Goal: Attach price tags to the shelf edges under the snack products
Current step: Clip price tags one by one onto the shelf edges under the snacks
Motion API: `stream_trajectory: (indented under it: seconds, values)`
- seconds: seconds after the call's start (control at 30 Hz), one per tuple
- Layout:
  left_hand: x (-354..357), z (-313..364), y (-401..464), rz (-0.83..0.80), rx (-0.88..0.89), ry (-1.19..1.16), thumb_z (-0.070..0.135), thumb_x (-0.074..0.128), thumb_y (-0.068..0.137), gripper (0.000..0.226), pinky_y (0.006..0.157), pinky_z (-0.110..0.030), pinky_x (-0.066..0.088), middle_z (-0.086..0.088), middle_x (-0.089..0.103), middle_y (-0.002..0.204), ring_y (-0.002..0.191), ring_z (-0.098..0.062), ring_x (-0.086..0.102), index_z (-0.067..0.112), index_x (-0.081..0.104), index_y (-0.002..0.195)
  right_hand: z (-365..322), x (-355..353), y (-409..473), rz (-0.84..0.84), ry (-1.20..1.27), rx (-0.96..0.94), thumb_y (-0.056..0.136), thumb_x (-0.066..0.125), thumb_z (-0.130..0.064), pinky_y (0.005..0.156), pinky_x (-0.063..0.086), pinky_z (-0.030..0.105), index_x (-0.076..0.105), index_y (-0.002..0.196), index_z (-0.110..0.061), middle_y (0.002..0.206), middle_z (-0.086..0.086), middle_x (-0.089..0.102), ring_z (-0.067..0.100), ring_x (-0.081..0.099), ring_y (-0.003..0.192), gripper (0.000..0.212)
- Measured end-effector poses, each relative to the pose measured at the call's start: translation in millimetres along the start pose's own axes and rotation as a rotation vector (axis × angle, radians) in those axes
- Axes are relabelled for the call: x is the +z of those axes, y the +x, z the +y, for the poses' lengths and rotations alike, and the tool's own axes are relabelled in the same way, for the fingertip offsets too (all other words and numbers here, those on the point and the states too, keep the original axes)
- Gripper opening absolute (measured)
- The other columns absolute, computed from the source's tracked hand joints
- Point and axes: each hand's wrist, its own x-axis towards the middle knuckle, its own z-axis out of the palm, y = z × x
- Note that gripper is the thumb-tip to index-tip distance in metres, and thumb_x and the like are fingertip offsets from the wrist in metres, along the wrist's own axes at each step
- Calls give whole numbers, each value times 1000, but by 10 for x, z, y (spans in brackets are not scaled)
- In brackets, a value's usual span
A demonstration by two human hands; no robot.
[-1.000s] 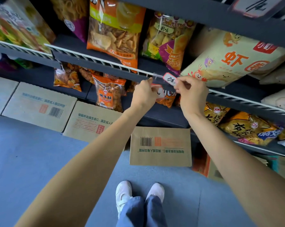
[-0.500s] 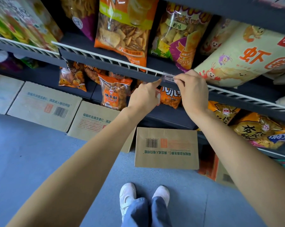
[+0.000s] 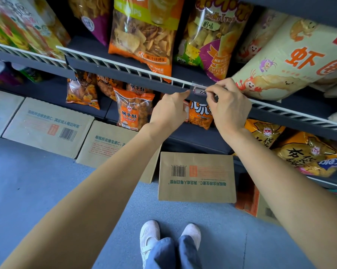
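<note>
A small white price tag [image 3: 199, 91] in a clear holder sits against the white wire rail [image 3: 125, 64] on the dark shelf edge, below a purple and green snack bag [image 3: 212, 47]. My right hand [image 3: 228, 105] pinches the tag's right end with thumb and fingers. My left hand [image 3: 168, 111] is closed, its fingertips pressing at the tag's left end. Another white tag seems tucked in my left palm, mostly hidden. An orange chip bag [image 3: 144, 33] stands left of the tag, and a cream shrimp-cracker bag [image 3: 291, 61] lies to its right.
A lower shelf holds orange snack packs [image 3: 133, 111] and yellow bags [image 3: 307, 152]. Cardboard boxes [image 3: 196, 176] stand on the grey floor beneath the shelves. My white shoes [image 3: 169, 237] are at the bottom middle.
The tag, held face-up a second ago, has been pressed down onto the wire rail. Both hands closed in on it, and the camera moved closer to the shelf.
</note>
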Motion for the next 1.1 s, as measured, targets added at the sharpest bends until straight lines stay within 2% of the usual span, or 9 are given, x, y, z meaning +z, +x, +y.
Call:
stream_trajectory:
  seconds: [0.23,0.33,0.43,0.67,0.77,0.87,0.97,1.1]
  values:
    - [13,-3,18,3,-20,-13,9,43,94,50,81,-41,55,-19,61,119,102,-33,60,19,36,143,41,-9,-17,-44,-40,-22,77,71,-12,46,44,25,73,83,-12,78,5,67,25,64,65,7]
    - [13,-11,34,14,-20,-19,10,43,94,49,80,-39,56,-19,61,119,101,-33,61,19,38,142,35,-2,-15,-54,-95,-39,77,72,-11,47,37,20,71,86,-13,74,5,66,24,64,61,9]
    - [13,-10,40,17,-12,-16,8,43,93,50,85,-40,55,-19,60,122,107,-35,59,17,39,141,30,16,-5,-64,-119,-44,73,75,-8,48,35,18,71,83,-12,74,5,66,23,64,58,11]
    - [-23,21,24,5,-15,-28,6,43,92,51,85,-40,54,-19,61,121,105,-34,60,17,39,141,13,47,-36,-135,-165,-12,71,76,-5,46,35,21,72,86,-12,82,4,65,23,62,59,17]
    - [-44,47,27,-17,-37,-52,5,43,91,52,79,-38,55,-20,63,116,95,-33,62,17,39,141,-12,16,-104,-126,-186,-23,70,74,-2,46,34,21,72,91,-12,85,4,65,24,62,61,23]
    - [-79,79,60,-48,-78,-97,4,43,90,53,72,-35,52,-19,61,117,87,-32,62,17,40,141,-65,-56,-163,-127,-194,-57,73,63,2,49,30,21,69,101,-6,93,9,65,29,64,66,30]
    - [-97,108,90,-58,-106,-136,6,42,91,52,66,-31,48,-18,59,123,77,-25,56,17,39,141,-113,-123,-175,-155,-204,-70,80,49,-3,48,31,23,65,110,-7,100,12,63,31,64,76,34]
    - [-93,122,97,-68,-123,-158,7,45,91,53,67,-31,50,-16,58,124,75,-22,56,18,38,142,-136,-139,-208,-231,-196,-38,78,64,2,48,32,26,60,117,-8,106,13,59,32,61,85,40]
